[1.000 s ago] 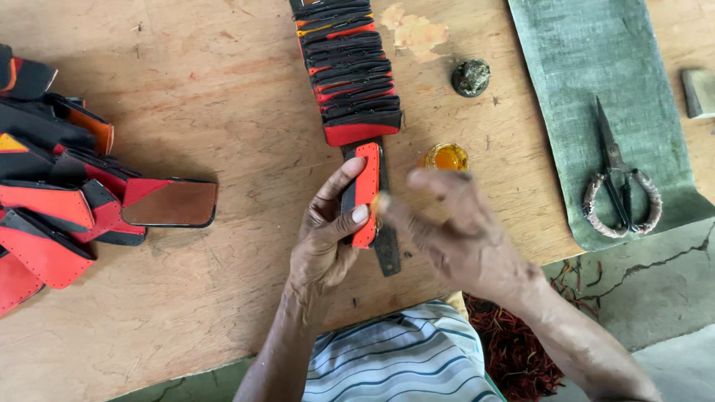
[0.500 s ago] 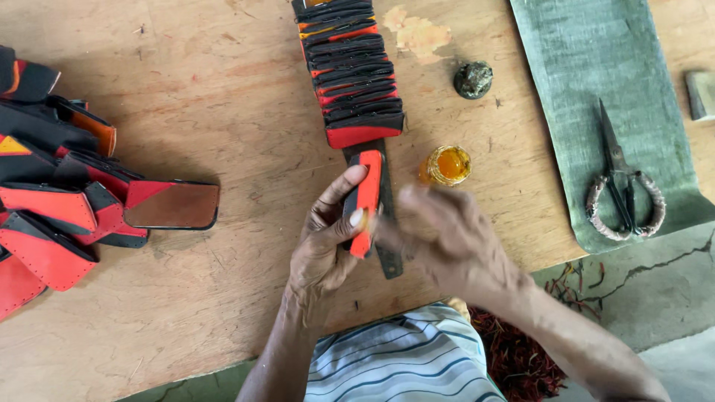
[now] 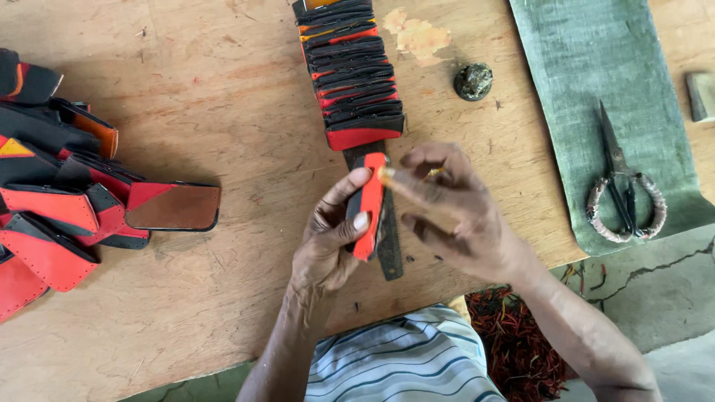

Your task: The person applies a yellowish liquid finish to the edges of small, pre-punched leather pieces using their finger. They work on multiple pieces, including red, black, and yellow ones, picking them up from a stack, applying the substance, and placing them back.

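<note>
Left hand (image 3: 324, 249) clamped on narrow red-and-black leather piece (image 3: 369, 205) held upright above plywood table (image 3: 223, 89), right hand (image 3: 462, 216) fingers loosely apart, fingertip touching its top, overlapping row of black and red leather pieces (image 3: 348, 71) beyond, grey scissors with wrapped handles (image 3: 622, 186) on green cloth strip (image 3: 588, 59) at right.

No packages, labels, signs or screens show anywhere near either hand.
</note>
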